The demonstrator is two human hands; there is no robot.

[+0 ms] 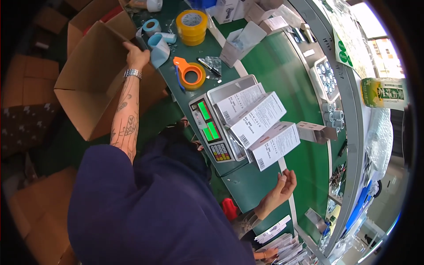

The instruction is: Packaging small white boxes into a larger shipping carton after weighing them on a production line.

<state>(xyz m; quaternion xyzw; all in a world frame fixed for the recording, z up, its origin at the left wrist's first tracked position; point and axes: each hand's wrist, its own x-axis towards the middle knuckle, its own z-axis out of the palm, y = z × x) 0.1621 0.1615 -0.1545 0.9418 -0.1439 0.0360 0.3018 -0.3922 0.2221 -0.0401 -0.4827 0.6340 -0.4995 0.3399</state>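
My left hand [136,55] reaches out to the left and grips the upper edge of an open brown cardboard box [95,84] that stands beside the green table [282,75]. My right hand [282,187] hovers over the table's near part, fingers apart and holding nothing. Just above that hand lie three white rectangular product boxes [260,121], stacked askew on the tray of a weighing scale [216,128] with green displays.
An orange tape dispenser [191,74], a yellow tape roll [191,26], blue label rolls [155,37] and small open white cartons [240,42] sit on the far table. Flattened cardboard [31,79] lies on the floor to the left. Paper sheets [278,240] lie near my right elbow.
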